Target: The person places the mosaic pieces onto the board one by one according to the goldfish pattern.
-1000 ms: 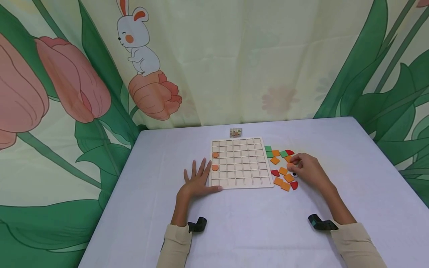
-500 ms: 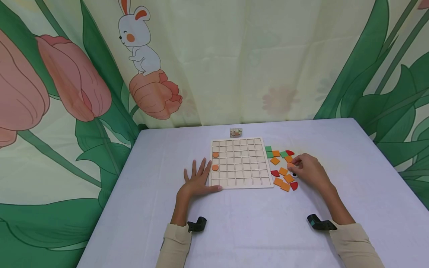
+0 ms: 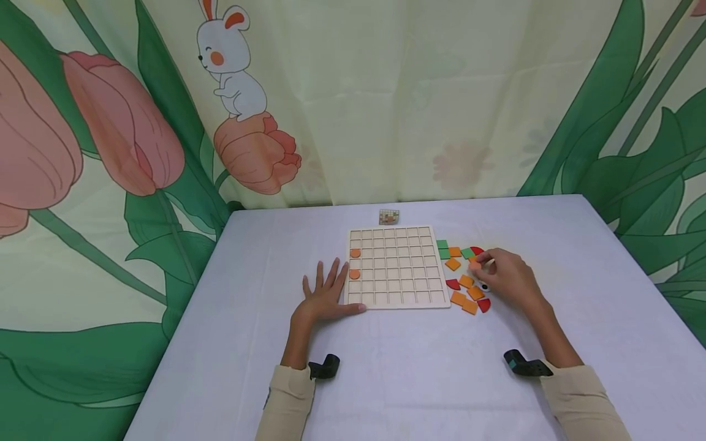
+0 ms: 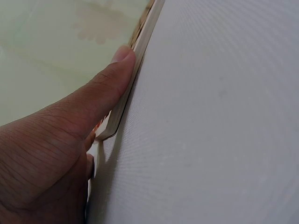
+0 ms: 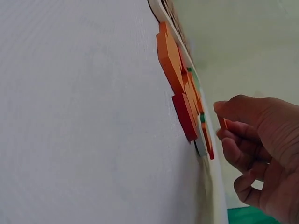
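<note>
Both arms wear long sleeves of plain cream-beige fabric, ending in a soft cuff at each wrist. The left sleeve (image 3: 287,401) and the right sleeve (image 3: 581,401) match in colour and cut, with no print or markings visible. A small black device sits at each wrist just beyond the cuff: the left wrist unit (image 3: 324,368) is matte black and angular; the right wrist unit (image 3: 526,365) is black with a small teal-green patch. The left hand (image 3: 325,297) and right hand (image 3: 507,275) are bare; no rings or gloves show.
</note>
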A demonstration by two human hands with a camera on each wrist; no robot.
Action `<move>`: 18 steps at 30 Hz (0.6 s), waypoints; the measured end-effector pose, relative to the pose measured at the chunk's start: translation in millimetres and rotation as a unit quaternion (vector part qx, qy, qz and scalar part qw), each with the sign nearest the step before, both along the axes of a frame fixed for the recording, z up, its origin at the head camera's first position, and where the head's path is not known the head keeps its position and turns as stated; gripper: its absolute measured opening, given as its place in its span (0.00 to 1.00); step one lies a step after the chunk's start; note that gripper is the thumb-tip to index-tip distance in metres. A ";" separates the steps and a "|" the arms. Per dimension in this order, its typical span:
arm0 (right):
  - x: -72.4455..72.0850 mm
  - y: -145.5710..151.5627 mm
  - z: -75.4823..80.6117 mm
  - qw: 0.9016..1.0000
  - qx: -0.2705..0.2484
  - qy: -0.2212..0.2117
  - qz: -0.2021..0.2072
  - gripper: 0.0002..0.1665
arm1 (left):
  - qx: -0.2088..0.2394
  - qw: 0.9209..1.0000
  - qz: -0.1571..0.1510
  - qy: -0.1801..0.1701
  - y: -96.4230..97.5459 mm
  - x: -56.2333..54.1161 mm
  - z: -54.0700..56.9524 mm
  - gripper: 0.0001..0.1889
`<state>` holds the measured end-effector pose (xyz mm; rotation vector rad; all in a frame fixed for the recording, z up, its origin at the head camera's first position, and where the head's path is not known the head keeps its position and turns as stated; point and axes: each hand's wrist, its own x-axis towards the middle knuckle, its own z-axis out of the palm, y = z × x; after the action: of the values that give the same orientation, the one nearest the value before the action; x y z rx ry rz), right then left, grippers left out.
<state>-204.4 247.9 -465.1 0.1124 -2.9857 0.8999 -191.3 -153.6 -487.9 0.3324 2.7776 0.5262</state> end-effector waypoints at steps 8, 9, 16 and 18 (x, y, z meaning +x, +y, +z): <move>-9.4 -21.4 -1.0 0.995 -0.043 -0.007 0.086 0.20 | 0.006 1.000 0.003 0.000 0.4 -0.1 1.4 0.59; -10.4 -24.7 -1.9 0.994 -0.046 -0.004 0.097 0.20 | 0.005 1.000 0.003 0.000 0.6 -0.3 1.7 0.59; -15.4 -52.4 -3.5 0.987 -0.055 0.017 0.151 0.19 | 0.000 1.000 0.002 -0.003 1.3 0.6 5.4 0.59; -16.5 -60.7 -3.4 0.984 -0.058 0.022 0.166 0.18 | 0.002 1.000 0.003 -0.006 1.2 0.8 5.7 0.59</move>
<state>-220.9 187.2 -468.5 0.6352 -2.9124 1.0796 -190.5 -152.4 -482.2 0.3199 2.7668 0.5348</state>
